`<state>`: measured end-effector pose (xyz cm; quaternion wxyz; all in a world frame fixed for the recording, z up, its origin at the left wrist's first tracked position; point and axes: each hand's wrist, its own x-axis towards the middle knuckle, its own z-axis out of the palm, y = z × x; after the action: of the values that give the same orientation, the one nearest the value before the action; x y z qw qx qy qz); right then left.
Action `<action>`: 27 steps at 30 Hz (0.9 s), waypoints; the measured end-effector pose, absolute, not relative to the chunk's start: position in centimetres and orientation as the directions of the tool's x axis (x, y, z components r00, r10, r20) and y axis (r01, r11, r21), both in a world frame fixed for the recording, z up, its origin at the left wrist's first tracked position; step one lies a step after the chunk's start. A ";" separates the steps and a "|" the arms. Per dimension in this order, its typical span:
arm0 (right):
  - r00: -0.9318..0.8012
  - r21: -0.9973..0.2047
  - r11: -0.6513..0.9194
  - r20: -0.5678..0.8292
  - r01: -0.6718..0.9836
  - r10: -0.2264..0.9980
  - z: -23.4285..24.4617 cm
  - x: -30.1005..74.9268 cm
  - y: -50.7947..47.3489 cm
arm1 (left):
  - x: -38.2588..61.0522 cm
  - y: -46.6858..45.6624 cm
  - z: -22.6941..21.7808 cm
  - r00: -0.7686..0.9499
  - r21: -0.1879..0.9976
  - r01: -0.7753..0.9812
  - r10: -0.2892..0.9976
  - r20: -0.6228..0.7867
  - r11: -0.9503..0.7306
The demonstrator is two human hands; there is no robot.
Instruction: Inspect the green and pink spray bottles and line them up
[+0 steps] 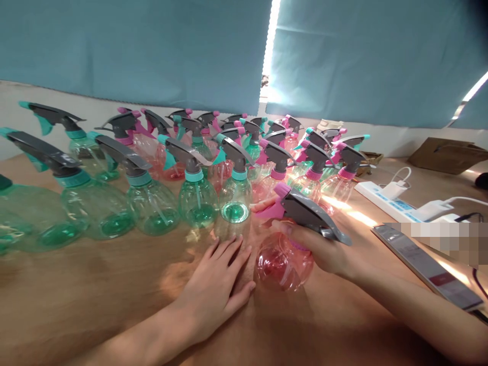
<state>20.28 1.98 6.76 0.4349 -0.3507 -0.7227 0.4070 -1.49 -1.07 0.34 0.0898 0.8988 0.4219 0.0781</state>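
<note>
My right hand [320, 244] is wrapped round the neck of a pink spray bottle [282, 264] with a grey and pink trigger head, and its index finger reaches toward the trigger. The bottle tilts slightly; whether its base touches the table is hard to tell. Flat on the wooden table [125, 295] lies my left hand [217, 284], fingers spread, just left of that bottle and holding nothing. Beyond its fingertips stands a green spray bottle [234, 198] with a turquoise collar, in a front row with other green ones [198, 201].
Behind the front row stand several more pink and green spray bottles [272, 178]. At right lie a white power strip [389, 201] with plugged-in chargers and a phone [423, 267]. A brown bag-like object [450, 155] sits farther back, below blue-green blinds [373, 61].
</note>
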 end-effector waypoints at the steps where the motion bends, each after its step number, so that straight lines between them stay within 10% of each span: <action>1: -0.377 -0.895 0.420 0.342 0.149 0.861 6.8 20.2 2.0 | -1.5 -1.1 0.4 0.633 0.233 0.741 0.771 0.070 -0.630; 27: -0.380 -0.865 0.451 0.350 0.219 0.856 6.1 20.7 1.9 | -1.5 -1.0 0.1 0.632 0.227 0.745 0.773 0.062 -0.627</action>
<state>20.74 1.90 6.09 0.4219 -0.3634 -0.7398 0.3775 -1.55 -1.02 0.13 0.0903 0.8988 0.4220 0.0769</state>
